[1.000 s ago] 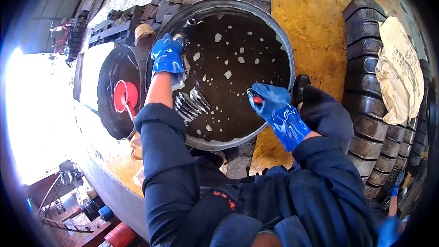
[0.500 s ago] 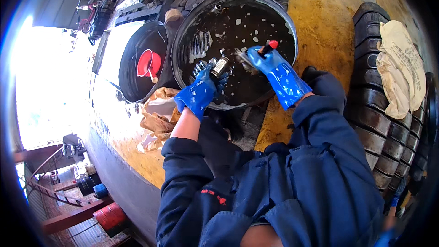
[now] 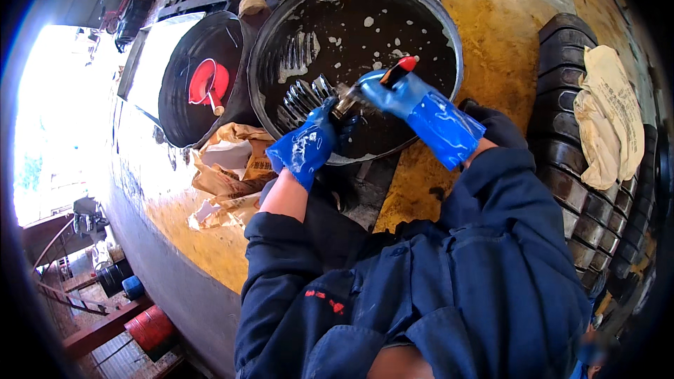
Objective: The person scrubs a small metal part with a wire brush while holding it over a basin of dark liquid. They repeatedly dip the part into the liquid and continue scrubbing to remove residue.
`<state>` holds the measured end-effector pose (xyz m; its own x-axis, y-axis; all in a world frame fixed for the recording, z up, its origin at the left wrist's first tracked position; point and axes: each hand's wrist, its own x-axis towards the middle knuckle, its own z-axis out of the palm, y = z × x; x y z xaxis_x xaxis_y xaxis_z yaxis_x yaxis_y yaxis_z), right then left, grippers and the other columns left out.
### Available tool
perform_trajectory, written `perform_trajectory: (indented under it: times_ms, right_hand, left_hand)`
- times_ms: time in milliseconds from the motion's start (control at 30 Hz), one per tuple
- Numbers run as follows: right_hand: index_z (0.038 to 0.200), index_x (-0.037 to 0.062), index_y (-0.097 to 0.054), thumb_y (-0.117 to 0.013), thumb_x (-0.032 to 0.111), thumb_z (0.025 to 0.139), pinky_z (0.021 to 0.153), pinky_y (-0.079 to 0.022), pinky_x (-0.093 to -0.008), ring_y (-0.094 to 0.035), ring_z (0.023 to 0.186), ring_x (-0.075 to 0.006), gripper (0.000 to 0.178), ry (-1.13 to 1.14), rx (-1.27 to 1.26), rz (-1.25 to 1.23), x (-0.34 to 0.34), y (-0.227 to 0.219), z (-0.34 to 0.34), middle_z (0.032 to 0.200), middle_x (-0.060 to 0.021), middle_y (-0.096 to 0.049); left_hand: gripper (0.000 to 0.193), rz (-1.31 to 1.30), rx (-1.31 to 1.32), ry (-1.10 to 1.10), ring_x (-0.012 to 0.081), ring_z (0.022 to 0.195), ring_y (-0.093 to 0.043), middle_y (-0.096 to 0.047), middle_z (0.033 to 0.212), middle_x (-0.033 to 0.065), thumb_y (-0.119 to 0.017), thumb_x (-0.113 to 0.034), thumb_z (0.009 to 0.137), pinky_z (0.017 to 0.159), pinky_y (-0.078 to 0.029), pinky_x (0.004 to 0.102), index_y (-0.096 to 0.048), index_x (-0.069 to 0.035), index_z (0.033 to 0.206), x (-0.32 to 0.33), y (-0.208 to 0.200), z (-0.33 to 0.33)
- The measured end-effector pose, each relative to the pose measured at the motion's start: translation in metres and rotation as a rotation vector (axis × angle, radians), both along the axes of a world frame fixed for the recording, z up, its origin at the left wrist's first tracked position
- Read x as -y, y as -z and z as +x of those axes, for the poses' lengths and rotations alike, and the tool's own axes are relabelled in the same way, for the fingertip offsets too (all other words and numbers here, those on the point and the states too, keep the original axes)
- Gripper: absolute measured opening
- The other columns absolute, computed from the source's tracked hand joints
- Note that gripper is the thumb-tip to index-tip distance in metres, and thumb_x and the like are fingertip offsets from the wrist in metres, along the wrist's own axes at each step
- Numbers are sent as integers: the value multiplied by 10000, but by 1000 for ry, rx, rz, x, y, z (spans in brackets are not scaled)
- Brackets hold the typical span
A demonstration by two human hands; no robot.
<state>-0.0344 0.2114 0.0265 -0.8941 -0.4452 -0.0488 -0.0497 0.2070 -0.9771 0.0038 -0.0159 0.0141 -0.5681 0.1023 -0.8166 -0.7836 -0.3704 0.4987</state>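
My left hand (image 3: 309, 139), in a wet blue rubber glove, is closed round a shiny cylindrical metal part (image 3: 343, 106) over a wide round tub (image 3: 458, 56) of dark liquid. In my right hand (image 3: 400, 97), gloved the same way, is a brush (image 3: 397, 72) with a dark, red-tipped handle. Its bristle end, smeared by motion, meets the upper end of the metal part. Beside my left hand, dark ribbed metal (image 3: 306, 98) shows in the tub; I cannot tell whether it is one piece. Foam patches float on the liquid.
Left of the tub, a black basin (image 3: 175, 91) holds a red long-handled scoop (image 3: 210, 83). Crumpled brown paper (image 3: 225, 175) lies nearer me. Stacked dark metal blocks (image 3: 562, 119) stand on the right, with an empty paper sack (image 3: 609, 112) over them. Yellow flooring (image 3: 491, 35) borders the tub.
My right hand has brought the brush left and slightly down, from apart onto the metal part. The view has shifted slightly; my left hand still holds the part.
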Motion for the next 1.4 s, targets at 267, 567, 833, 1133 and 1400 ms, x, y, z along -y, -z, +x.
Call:
perform_trajectory:
  times_ms: [267,567,833,1133,1400]
  right_hand:
    - [1088,104,-738,-618,443,974,909,-551,-385,-738,981,-291,377,203,116,511,-20,-12,-18,1000,-127,-762]
    - [1081,95,-768,-652,436,959,831,-551,-359,-724,860,-246,380,121,331,480,-20,41,-42,941,-93,-763]
    - [1015,74,-740,-654,425,923,826,-552,-394,-723,868,-281,373,24,256,442,-9,39,-27,902,-157,-745]
    - [1010,91,-759,-657,491,925,837,-543,-338,-688,832,-172,421,18,378,227,-3,26,-26,873,-126,-734]
    - [1098,109,-755,-643,503,905,957,-538,-439,-720,1062,-366,454,160,353,461,-21,33,-36,1085,-167,-763]
  left_hand:
    - [371,-96,-196,191,235,903,-746,-763,999,124,-664,-270,1041,688,-604,289,-660,12,1282,-7,-7,-5]
    - [668,-918,-563,604,210,986,-700,-743,1088,116,-906,-363,814,915,-561,341,-633,18,1290,1,82,-11]
    - [779,-1173,-480,796,352,1184,-698,-730,1267,162,-843,-491,782,1014,-548,443,-572,-135,1419,-22,44,-1]
    - [886,-1199,-470,875,344,1219,-681,-699,1322,186,-905,-400,741,1041,-535,440,-511,-121,1484,-30,20,-7]
    - [862,-1445,-695,1067,354,1178,-684,-697,1303,168,-849,-377,799,991,-558,478,-469,-148,1537,-48,5,-10]
